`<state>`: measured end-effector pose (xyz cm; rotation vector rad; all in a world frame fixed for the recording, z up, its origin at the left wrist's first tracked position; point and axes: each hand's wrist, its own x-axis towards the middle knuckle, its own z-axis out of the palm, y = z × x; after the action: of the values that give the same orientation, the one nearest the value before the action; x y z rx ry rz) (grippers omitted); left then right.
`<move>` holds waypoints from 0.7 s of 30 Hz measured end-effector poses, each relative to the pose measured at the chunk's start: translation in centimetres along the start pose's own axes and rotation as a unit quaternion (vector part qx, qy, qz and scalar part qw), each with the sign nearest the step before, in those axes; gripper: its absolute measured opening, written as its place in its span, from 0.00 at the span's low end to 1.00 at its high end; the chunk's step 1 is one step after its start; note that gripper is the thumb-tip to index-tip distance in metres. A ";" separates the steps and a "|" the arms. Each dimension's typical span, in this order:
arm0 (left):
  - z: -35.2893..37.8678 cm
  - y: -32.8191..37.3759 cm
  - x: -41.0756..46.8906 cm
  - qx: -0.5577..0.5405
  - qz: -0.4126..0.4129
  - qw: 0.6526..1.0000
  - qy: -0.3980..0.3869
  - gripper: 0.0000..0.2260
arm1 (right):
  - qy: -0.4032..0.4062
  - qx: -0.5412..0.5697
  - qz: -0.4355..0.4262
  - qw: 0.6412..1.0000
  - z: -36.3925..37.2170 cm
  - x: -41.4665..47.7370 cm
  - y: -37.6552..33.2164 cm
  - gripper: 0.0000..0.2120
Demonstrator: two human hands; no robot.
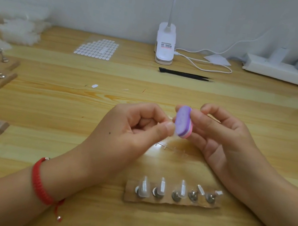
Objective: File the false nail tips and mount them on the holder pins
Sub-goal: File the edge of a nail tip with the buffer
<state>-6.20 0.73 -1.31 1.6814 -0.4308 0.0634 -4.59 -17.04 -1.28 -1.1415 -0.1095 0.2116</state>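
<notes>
1. The wooden table is holding everything.
2. The holder is lying at 6 o'clock from the hands. Three of its pins are wearing clear tips, and the two toward 3 o'clock seem to be waiting.
3. The right hand is gripping the purple file between thumb and fingers.
4. The left hand is pinching the nail tip, fingers curled.
5. The file is touching the nail tip from its 3 o'clock side.
6. The nail tip is clear and hard to see. It is probably light, thin, bendy and slippery, so pinching its flat sides and leaving the edge free looks best.
</notes>
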 end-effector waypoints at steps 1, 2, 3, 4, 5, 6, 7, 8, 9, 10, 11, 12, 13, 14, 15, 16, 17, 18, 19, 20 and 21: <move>-0.1 0.0 0.1 -0.010 -0.002 1.000 0.019 0.10 | -0.020 -0.011 0.005 1.000 0.0 0.0 0.0 0.08; -0.3 -0.1 0.2 -0.017 -0.005 0.999 0.032 0.10 | -0.040 -0.022 0.007 0.999 0.2 -0.1 0.1 0.07; -0.3 -0.1 0.2 -0.016 -0.008 0.999 0.029 0.11 | -0.054 -0.029 0.007 0.998 0.4 -0.2 0.1 0.07; -0.3 -0.2 0.2 -0.011 -0.008 1.000 0.013 0.11 | -0.054 -0.030 0.004 0.998 0.4 -0.2 0.2 0.07; -0.2 -0.1 0.2 -0.005 -0.008 1.000 -0.006 0.10 | -0.042 -0.028 0.001 0.999 0.4 -0.2 0.1 0.08; -0.1 -0.1 0.2 -0.002 -0.009 1.000 -0.016 0.09 | -0.026 -0.023 -0.001 0.999 0.3 -0.2 0.1 0.08; -0.1 0.0 0.2 -0.004 -0.009 1.000 -0.016 0.08 | -0.015 -0.017 0.000 1.000 0.2 -0.1 0.0 0.07; -0.1 -0.1 0.2 -0.012 -0.009 1.000 -0.007 0.09 | -0.015 -0.014 0.003 1.000 0.1 -0.1 0.0 0.07; -0.2 -0.1 0.2 -0.024 -0.011 1.000 0.007 0.09 | -0.026 -0.018 0.008 0.999 0.1 -0.1 0.0 0.09; -0.2 -0.1 0.3 -0.032 -0.014 0.999 0.016 0.09 | -0.040 -0.024 0.010 0.999 0.1 -0.1 0.0 0.09; -0.2 -0.1 0.3 -0.031 -0.017 0.999 0.017 0.09 | -0.048 -0.027 0.009 0.998 0.2 -0.1 0.1 0.08; -0.2 -0.2 0.4 -0.025 -0.016 1.000 0.009 0.09 | -0.045 -0.028 0.007 0.999 0.2 -0.1 0.1 0.08; -0.1 -0.1 0.3 -0.020 -0.014 1.000 -0.003 0.09 | -0.036 -0.024 0.006 0.999 0.2 -0.1 0.1 0.08; 0.0 -0.1 0.3 -0.021 -0.009 1.000 -0.007 0.09 | -0.027 -0.014 0.007 1.000 0.1 -0.1 0.0 0.07; 0.0 0.0 0.3 -0.033 -0.007 0.999 0.001 0.08 | -0.024 -0.002 0.009 1.000 0.0 -0.1 0.0 0.07; 0.0 0.2 0.3 -0.053 -0.006 0.998 0.015 0.08 | -0.029 0.007 0.014 0.999 0.0 -0.1 -0.1 0.08; -0.1 0.2 0.3 -0.071 -0.007 0.997 0.027 0.08 | -0.040 0.006 0.020 0.999 -0.1 -0.1 -0.1 0.08; -0.1 0.3 0.3 -0.075 -0.010 0.997 0.030 0.08 | -0.048 0.000 0.022 0.999 -0.1 -0.1 0.0 0.07; -0.1 0.2 0.3 -0.064 -0.015 0.998 0.021 0.09 | -0.051 -0.003 0.021 0.998 -0.1 0.0 0.0 0.07; -0.1 0.1 0.2 -0.047 -0.019 0.999 0.006 0.09 | -0.047 0.001 0.018 0.999 -0.1 0.0 0.0 0.07; 0.0 0.2 0.2 -0.036 -0.023 0.999 -0.007 0.09 | -0.040 0.011 0.017 0.999 -0.2 0.0 0.0 0.07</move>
<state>-6.03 0.69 -1.08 1.6204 -0.4009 0.0027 -4.50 -17.21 -1.38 -1.1144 -0.1583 0.2872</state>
